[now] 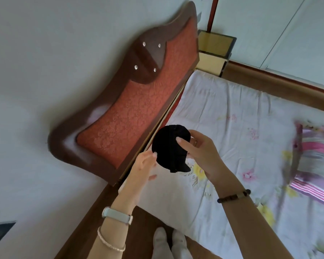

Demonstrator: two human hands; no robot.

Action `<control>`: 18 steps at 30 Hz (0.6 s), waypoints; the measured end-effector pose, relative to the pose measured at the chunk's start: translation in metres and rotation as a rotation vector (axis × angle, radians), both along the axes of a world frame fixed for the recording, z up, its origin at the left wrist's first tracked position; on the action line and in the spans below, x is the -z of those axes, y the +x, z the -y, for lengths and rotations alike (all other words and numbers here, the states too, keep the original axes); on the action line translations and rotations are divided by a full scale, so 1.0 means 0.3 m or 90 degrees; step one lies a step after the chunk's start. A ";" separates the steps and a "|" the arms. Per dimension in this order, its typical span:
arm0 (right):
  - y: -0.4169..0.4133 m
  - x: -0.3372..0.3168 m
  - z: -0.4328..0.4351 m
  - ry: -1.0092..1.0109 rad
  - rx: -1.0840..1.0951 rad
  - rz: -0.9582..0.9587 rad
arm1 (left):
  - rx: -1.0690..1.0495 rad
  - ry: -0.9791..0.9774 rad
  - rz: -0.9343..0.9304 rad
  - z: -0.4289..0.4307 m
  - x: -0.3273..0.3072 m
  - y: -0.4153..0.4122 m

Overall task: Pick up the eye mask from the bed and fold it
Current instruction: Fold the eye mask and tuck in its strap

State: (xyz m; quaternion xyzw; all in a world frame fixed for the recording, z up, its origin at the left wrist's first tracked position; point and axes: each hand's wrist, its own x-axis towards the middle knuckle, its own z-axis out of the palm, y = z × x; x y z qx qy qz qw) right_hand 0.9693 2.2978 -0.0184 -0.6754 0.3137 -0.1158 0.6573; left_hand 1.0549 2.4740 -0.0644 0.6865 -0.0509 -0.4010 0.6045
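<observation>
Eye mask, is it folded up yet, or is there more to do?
The pick-up looks done: the black eye mask is off the bed, in the air. In hand: the right hand grips it, thumb on top, and the left hand touches its edge. It looks rounded and doubled over, so the fold seems nearly made. Left: perhaps pressing it flat.

Striped blanket [314,165] motion-blurred and cut by right edge, dark object [0,230] cropped at left, eye mask [170,148] partly behind right hand [200,156]
</observation>
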 end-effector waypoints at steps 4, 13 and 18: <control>-0.017 -0.055 -0.024 0.000 0.012 0.024 | -0.061 -0.150 -0.356 -0.012 -0.013 -0.049; -0.114 -0.006 -0.092 -0.030 0.131 -0.052 | -0.112 -0.328 -0.373 0.067 -0.088 -0.104; -0.158 0.044 -0.083 -0.125 0.171 -0.101 | -0.070 -0.284 -0.277 0.088 -0.096 -0.121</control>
